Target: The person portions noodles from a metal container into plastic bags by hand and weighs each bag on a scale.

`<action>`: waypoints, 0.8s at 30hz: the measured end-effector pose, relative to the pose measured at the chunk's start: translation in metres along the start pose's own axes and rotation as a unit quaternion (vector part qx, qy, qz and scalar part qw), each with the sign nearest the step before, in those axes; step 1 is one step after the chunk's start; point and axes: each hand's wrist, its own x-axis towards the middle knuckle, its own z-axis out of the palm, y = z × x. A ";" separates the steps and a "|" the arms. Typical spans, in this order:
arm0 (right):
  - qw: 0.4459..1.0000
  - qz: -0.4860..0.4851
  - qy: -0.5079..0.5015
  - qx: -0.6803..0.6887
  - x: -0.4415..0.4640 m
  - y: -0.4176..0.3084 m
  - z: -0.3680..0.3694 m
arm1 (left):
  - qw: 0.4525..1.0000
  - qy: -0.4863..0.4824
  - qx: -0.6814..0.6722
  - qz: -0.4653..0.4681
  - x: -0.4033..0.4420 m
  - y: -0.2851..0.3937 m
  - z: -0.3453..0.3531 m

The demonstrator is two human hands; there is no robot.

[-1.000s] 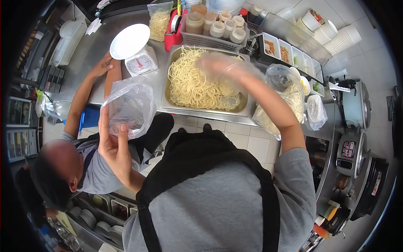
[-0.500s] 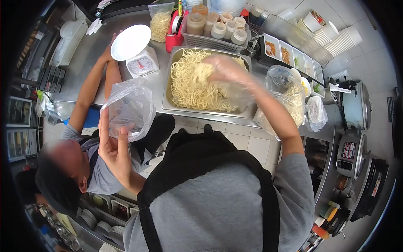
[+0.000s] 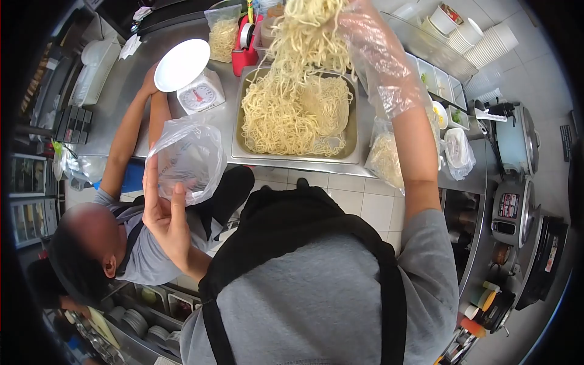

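Noodles (image 3: 311, 44) lengthwise downward from right grip (image 3: 360, 27)

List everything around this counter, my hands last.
Steel counter: one, silver, centre
Rectangular metal tray: one, silver, on counter
Long noodles: one heap, pale yellow, in tray
Boxy dial scale: one, white, left of tray
Round plate: one, white, on scale
Plastic noodle bags: two, clear, behind-left and right of tray
Tape dispenser: one, red, behind tray
Stacked cups: several, white, back right
Appliances: several, grey, far right
Co-worker: one, grey-shirted, left
Open plastic bag: one, clear, centre-left
Smaller items: uncounted, mixed, around edges
Left hand: one, bare, holding open bag
Right hand: one, clear-gloved, gripping noodles above tray
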 end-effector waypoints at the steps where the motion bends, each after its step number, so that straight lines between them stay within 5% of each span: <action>1: 1.000 0.004 -0.014 -0.008 0.001 -0.003 0.003 | 1.000 0.003 0.003 0.001 -0.001 0.000 0.000; 5: 0.993 0.087 -0.080 -0.016 0.002 0.024 0.010 | 1.000 0.003 -0.018 -0.008 -0.005 -0.004 0.000; 9: 0.940 0.291 -0.073 0.159 0.002 0.175 -0.001 | 1.000 0.001 -0.019 0.010 -0.005 -0.004 0.001; 10: 0.898 0.281 -0.245 -0.234 0.008 0.190 0.019 | 1.000 0.004 -0.014 0.018 -0.005 -0.005 0.000; 11: 0.688 0.219 -0.371 -0.584 0.014 0.191 0.036 | 1.000 0.007 -0.009 0.026 -0.005 -0.006 -0.001; 15: 0.769 0.214 -0.345 -0.494 0.012 0.179 0.031 | 1.000 0.015 -0.013 0.006 -0.008 -0.003 -0.005; 18: 0.763 0.018 -0.247 -0.598 -0.009 0.109 0.027 | 1.000 0.025 -0.003 -0.002 -0.010 -0.007 -0.007; 20: 0.858 0.265 -0.181 -0.401 -0.023 0.093 0.016 | 0.999 0.034 -0.004 -0.015 -0.011 -0.011 -0.012; 22: 0.859 0.285 -0.180 -0.385 -0.058 0.081 0.018 | 0.999 0.032 0.010 -0.019 -0.010 -0.009 -0.010; 24: 0.772 0.161 -0.300 -0.537 -0.087 0.119 0.019 | 0.999 0.025 0.011 -0.015 -0.006 -0.007 -0.007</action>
